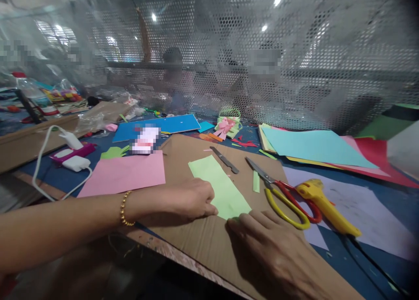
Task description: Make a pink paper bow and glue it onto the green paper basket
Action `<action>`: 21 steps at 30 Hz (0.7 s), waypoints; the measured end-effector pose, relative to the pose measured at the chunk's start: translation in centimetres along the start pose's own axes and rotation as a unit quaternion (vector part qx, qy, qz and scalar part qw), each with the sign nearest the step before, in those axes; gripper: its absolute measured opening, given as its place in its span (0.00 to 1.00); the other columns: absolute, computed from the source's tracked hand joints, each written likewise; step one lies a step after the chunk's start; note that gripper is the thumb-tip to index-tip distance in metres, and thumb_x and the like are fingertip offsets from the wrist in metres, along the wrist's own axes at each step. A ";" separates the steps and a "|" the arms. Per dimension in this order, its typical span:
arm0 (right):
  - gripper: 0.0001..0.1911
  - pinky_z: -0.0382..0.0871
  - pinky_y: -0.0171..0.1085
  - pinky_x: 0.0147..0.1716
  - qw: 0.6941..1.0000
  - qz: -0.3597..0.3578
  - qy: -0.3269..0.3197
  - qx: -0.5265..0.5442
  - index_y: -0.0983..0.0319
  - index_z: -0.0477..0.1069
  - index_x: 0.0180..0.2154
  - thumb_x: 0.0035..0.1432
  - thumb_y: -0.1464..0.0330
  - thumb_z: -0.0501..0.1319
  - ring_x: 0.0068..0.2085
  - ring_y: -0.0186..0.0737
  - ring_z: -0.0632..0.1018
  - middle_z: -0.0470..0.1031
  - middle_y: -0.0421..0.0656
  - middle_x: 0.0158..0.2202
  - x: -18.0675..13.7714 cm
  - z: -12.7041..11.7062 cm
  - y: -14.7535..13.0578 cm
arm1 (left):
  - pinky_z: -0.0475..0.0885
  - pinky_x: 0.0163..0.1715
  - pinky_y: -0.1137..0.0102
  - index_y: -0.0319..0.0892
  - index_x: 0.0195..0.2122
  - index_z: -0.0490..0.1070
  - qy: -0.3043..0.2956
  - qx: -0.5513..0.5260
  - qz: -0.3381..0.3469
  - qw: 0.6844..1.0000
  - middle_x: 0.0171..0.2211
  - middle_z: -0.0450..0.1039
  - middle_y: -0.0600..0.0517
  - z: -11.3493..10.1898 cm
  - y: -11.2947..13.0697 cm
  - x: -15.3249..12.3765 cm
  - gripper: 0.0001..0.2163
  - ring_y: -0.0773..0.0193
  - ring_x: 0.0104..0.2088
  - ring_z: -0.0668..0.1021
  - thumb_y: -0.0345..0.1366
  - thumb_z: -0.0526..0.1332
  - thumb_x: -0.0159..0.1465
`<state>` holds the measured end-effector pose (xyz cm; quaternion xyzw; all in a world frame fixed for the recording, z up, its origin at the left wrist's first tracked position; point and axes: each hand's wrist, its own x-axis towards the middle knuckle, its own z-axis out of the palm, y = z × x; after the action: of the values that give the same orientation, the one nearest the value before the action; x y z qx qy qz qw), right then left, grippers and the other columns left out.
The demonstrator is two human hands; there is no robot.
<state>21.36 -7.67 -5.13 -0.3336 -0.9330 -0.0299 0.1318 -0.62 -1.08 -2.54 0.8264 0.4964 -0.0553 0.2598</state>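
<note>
A light green sheet of paper (220, 187) lies on a brown cardboard sheet (193, 252). My left hand (193, 198), with a gold bead bracelet at the wrist, has its fingers curled and closed at the paper's near left edge. At the near right corner, my right hand (268, 239) pinches the paper between thumb and bent fingers, partly hidden from above. Just beyond the paper is a grey craft knife blade (224, 160). Scissors (284, 193) with red and yellow handles lie opened beside my right hand, near a narrow green strip (255, 181).
A yellow glue gun (329, 208) with a black cord lies at right. Stacked coloured papers (321, 147) are behind it. Pink paper (127, 174), a phone (145, 140) and a white charger with cable (76, 162) are at left. A perforated metal screen (212, 73) stands behind.
</note>
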 end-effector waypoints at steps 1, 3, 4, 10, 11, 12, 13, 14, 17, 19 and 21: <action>0.09 0.58 0.40 0.30 1.000 0.004 -0.004 0.000 0.58 0.65 0.34 0.65 0.76 0.53 0.31 0.37 0.68 0.70 0.39 0.32 -0.1 -0.4 0.0 | 0.49 0.21 0.70 0.42 0.20 0.60 -0.002 -0.001 -0.001 1.000 0.18 0.59 0.57 0.0 0.0 0.0 0.16 0.68 0.20 0.60 0.42 0.60 0.61; 0.09 0.59 0.40 0.30 1.000 0.010 -0.014 0.000 0.58 0.65 0.34 0.65 0.75 0.53 0.31 0.37 0.69 0.70 0.40 0.33 -0.2 -0.8 0.0 | 0.50 0.21 0.69 0.43 0.21 0.60 -0.004 -0.003 -0.001 1.000 0.19 0.60 0.57 -0.1 0.0 -0.1 0.16 0.68 0.21 0.62 0.42 0.60 0.61; 0.09 0.59 0.40 0.30 1.000 0.013 -0.014 0.000 0.58 0.65 0.33 0.66 0.75 0.53 0.30 0.37 0.68 0.70 0.40 0.32 -0.3 -0.9 0.0 | 0.50 0.21 0.69 0.43 0.21 0.60 -0.006 -0.004 -0.002 1.000 0.19 0.61 0.57 -0.1 0.0 -0.1 0.15 0.68 0.21 0.62 0.42 0.60 0.61; 0.11 0.59 0.39 0.29 1.000 0.006 -0.013 0.016 0.58 0.63 0.33 0.65 0.77 0.51 0.31 0.38 0.68 0.68 0.39 0.31 -1.8 -0.8 1.2 | 0.52 0.22 0.69 0.43 0.20 0.59 -0.011 -0.007 -0.007 1.000 0.18 0.62 0.56 -0.1 0.2 -0.3 0.15 0.66 0.21 0.64 0.42 0.59 0.62; 0.11 0.59 0.40 0.29 1.000 0.006 -0.015 0.016 0.58 0.63 0.33 0.65 0.78 0.50 0.31 0.38 0.68 0.68 0.39 0.31 -2.2 -0.8 1.5 | 0.52 0.22 0.69 0.43 0.20 0.59 -0.009 -0.007 -0.006 1.000 0.18 0.62 0.56 -0.1 0.2 -0.4 0.16 0.66 0.21 0.64 0.42 0.59 0.62; 0.11 0.59 0.40 0.30 1.000 0.006 -0.021 0.013 0.58 0.63 0.33 0.65 0.78 0.50 0.31 0.38 0.68 0.68 0.39 0.32 -2.4 -0.8 1.7 | 0.52 0.22 0.69 0.43 0.20 0.59 -0.007 -0.007 -0.003 1.000 0.18 0.62 0.56 -0.1 0.1 -0.4 0.16 0.66 0.21 0.63 0.42 0.59 0.62; 0.10 0.59 0.40 0.30 1.000 0.009 -0.026 0.006 0.58 0.63 0.34 0.65 0.77 0.51 0.32 0.39 0.67 0.68 0.40 0.32 -2.6 -0.8 1.8 | 0.52 0.22 0.69 0.43 0.20 0.59 -0.005 -0.008 -0.001 1.000 0.18 0.62 0.56 0.0 0.1 -0.4 0.16 0.67 0.21 0.63 0.42 0.59 0.62; 0.09 0.59 0.41 0.31 0.999 0.010 -0.030 -0.002 0.58 0.64 0.34 0.64 0.77 0.52 0.32 0.39 0.67 0.68 0.40 0.32 -2.6 -0.7 1.9 | 0.52 0.22 0.70 0.43 0.20 0.59 -0.004 -0.009 0.002 1.000 0.18 0.62 0.56 0.1 0.0 -0.4 0.16 0.67 0.21 0.63 0.42 0.59 0.62; 0.07 0.59 0.43 0.33 1.000 -0.008 -0.002 -0.009 0.59 0.66 0.34 0.62 0.76 0.56 0.32 0.40 0.66 0.68 0.41 0.33 -2.1 0.0 1.4 | 0.54 0.22 0.71 0.43 0.20 0.61 -0.010 -0.014 0.004 1.000 0.17 0.65 0.56 0.3 -0.3 -0.2 0.15 0.67 0.20 0.65 0.41 0.58 0.62; 0.06 0.58 0.42 0.33 1.000 -0.005 0.023 0.005 0.59 0.67 0.35 0.63 0.75 0.55 0.32 0.40 0.66 0.68 0.41 0.33 -1.3 0.7 0.8 | 0.54 0.22 0.71 0.43 0.21 0.62 -0.010 -0.012 0.006 1.000 0.17 0.66 0.55 0.4 -0.4 0.0 0.15 0.67 0.19 0.66 0.42 0.58 0.62; 0.08 0.57 0.42 0.32 0.999 0.008 0.048 0.014 0.60 0.68 0.35 0.65 0.76 0.54 0.32 0.40 0.67 0.69 0.41 0.33 -0.5 1.3 0.2 | 0.54 0.22 0.71 0.42 0.20 0.63 -0.003 -0.003 0.010 1.000 0.17 0.65 0.55 0.5 -0.5 0.1 0.16 0.67 0.19 0.65 0.43 0.58 0.62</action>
<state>21.61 -7.63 -6.52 -0.3371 -0.9234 -0.0316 0.1810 -0.88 -1.08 -3.18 0.8301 0.4878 -0.0536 0.2646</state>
